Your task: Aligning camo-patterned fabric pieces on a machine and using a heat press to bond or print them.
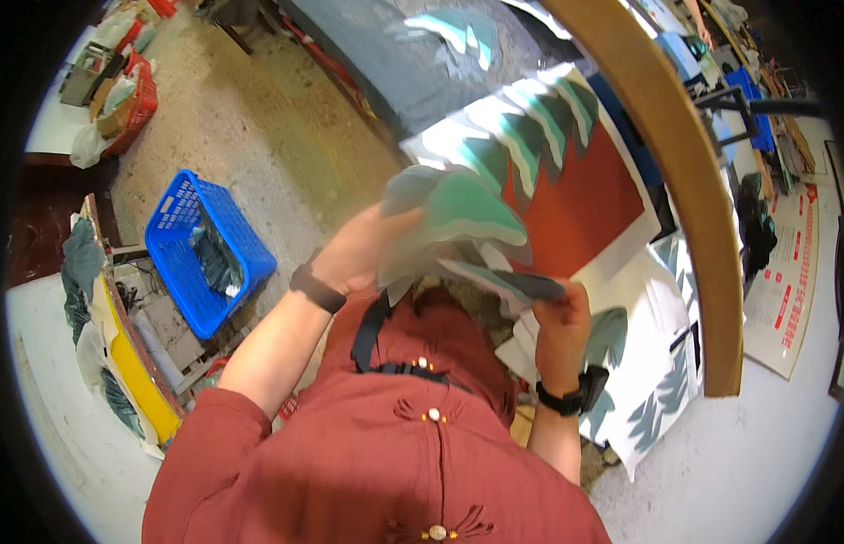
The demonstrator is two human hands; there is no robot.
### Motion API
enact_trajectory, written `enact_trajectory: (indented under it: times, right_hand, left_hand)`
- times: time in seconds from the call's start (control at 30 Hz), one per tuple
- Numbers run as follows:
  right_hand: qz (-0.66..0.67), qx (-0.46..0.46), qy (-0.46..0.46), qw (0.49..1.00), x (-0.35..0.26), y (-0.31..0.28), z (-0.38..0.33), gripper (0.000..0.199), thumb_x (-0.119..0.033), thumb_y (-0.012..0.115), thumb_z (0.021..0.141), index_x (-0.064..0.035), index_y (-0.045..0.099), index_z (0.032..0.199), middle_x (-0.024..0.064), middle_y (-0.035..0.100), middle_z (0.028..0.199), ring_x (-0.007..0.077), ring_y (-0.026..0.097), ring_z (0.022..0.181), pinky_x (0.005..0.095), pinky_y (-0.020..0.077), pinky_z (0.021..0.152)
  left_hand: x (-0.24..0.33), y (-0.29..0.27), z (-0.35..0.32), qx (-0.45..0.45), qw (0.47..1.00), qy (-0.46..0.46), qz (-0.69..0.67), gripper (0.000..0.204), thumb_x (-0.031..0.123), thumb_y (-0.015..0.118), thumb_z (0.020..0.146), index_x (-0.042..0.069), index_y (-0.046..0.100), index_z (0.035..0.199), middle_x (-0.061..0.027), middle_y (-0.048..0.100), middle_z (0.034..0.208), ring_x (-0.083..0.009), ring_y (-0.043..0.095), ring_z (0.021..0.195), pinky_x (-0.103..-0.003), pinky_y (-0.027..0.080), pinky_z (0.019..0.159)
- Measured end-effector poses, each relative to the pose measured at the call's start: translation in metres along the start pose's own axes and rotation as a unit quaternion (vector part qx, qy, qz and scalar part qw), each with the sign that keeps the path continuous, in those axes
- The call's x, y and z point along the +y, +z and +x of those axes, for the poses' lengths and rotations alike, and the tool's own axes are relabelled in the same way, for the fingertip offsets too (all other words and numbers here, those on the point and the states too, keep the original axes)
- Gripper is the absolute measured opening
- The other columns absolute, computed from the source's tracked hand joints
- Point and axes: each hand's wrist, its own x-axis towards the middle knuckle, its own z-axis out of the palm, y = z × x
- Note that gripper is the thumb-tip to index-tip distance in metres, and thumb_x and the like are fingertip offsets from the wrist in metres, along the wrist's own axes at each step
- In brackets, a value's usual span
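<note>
My left hand, somewhat blurred, grips thin curved cut pieces in green and grey that fan out in front of my waist. Between the fingers of my right hand is a narrow grey-and-white cut piece, its far end running back toward the left hand. Just beyond, a row of overlapping green, white and grey pieces lies on a white sheet and a red-brown panel. What material the pieces are made of, I cannot tell.
At the left stands a blue plastic basket with dark green pieces inside. A curved brown bar arches over the work surface at the right. More cut pieces lie on a dark grey cover at the far side. Red crates sit farther off.
</note>
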Motion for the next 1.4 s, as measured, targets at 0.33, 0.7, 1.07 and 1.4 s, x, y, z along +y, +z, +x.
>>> enact_trajectory:
  times: [0.33, 0.7, 1.07, 1.4]
  right_hand:
    - [0.104, 0.030, 0.035, 0.993, -0.001, 0.010, -0.002, 0.029, 0.005, 0.066, 0.089, -0.0058, 0.056, 0.114, 0.0015, 0.060, 0.110, 0.0130, 0.055, 0.104, 0.0289, 0.0393, 0.099]
    - [0.043, 0.121, 0.041, 0.991, -0.009, 0.080, 0.015, 0.025, 0.000, 0.067, 0.091, -0.0036, 0.058, 0.114, -0.0007, 0.060, 0.103, 0.0091, 0.056, 0.093, 0.0241, 0.0446, 0.087]
    - [0.028, 0.101, 0.002, 0.994, -0.021, 0.107, 0.036, 0.022, -0.005, 0.067, 0.094, -0.0052, 0.059, 0.115, -0.0015, 0.061, 0.104, 0.0068, 0.056, 0.093, 0.0230, 0.0450, 0.086]
    - [0.247, 0.035, 0.102, 0.963, -0.025, 0.086, 0.024, 0.028, -0.015, 0.065, 0.098, -0.0037, 0.060, 0.123, 0.0024, 0.064, 0.114, 0.0103, 0.059, 0.103, 0.0256, 0.0461, 0.093]
  left_hand:
    - [0.141, -0.052, 0.125, 0.048, 0.981, 0.188, -0.025, 0.033, 0.017, 0.057, 0.102, -0.007, 0.054, 0.124, -0.0173, 0.068, 0.113, -0.0258, 0.071, 0.096, -0.038, 0.060, 0.085]
    - [0.173, -0.066, 0.117, 0.110, 0.928, 0.219, 0.281, 0.068, 0.003, 0.051, 0.098, 0.012, 0.020, 0.158, -0.0140, 0.061, 0.121, -0.0202, 0.066, 0.079, -0.033, 0.058, 0.069]
    - [0.100, 0.000, 0.006, -0.159, 0.897, -0.042, 0.411, 0.031, 0.021, 0.061, 0.101, -0.001, 0.064, 0.123, -0.0030, 0.067, 0.112, -0.0106, 0.057, 0.103, -0.029, 0.046, 0.093]
    - [0.058, -0.017, 0.030, -0.109, 0.969, -0.164, 0.150, 0.035, 0.021, 0.057, 0.103, 0.001, 0.057, 0.131, -0.0063, 0.067, 0.120, -0.0138, 0.065, 0.102, -0.031, 0.052, 0.091]
